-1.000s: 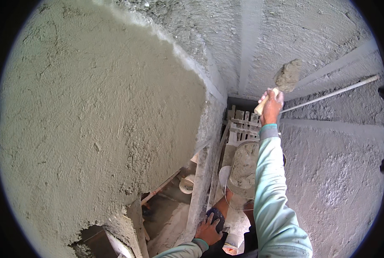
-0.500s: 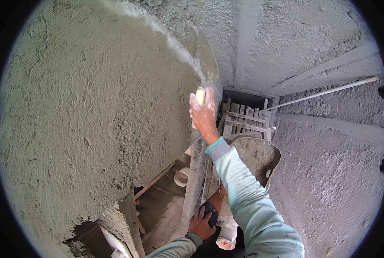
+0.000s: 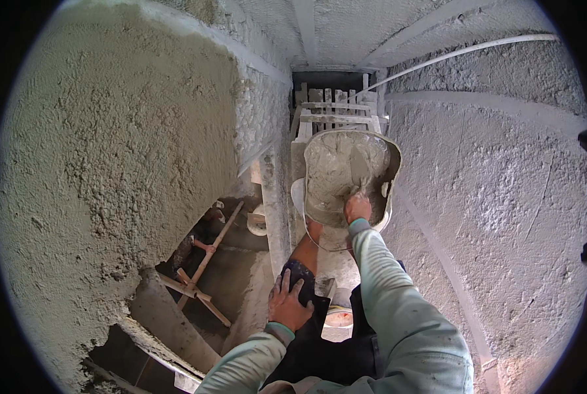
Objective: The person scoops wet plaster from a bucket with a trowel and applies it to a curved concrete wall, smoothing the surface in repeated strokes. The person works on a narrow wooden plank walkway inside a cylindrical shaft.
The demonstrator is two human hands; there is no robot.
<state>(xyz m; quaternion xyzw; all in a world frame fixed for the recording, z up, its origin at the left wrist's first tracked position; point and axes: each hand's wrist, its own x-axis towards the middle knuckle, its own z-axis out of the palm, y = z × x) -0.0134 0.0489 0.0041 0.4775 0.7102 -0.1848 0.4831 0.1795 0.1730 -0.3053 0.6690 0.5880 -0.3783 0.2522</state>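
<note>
1. Well, the grip of the right hand [image 3: 358,207], just right of the middle of the frame, is closed tight around the handle end of a trowel [image 3: 360,164]. The fingers hide most of that handle.
2. The trowel's blade points up the frame and lies in wet grey mortar [image 3: 325,164]. It looks thick and sticky, so a big scoop could plop off if the blade tips.
3. All around the mortar is a deep tub [image 3: 393,167], in the upper middle of the frame. A hard push on its side, or a bump from a leg, could make it rock and spill.
4. At the lower middle, the left hand [image 3: 290,304] lies on the left knee [image 3: 300,270], fingers spread, holding nothing. If it slips, the person could lean too far.
5. Past the tub's top edge are wooden slats [image 3: 336,120].
6. A rough grey wall [image 3: 129,131] fills the left side. Its bottom edge is ragged, so lumps could drop if they are too wet or heavy.
7. Below that edge, another person's hand [image 3: 205,247] touches a wooden pole [image 3: 226,230]. Falling bits could hit it.
</note>
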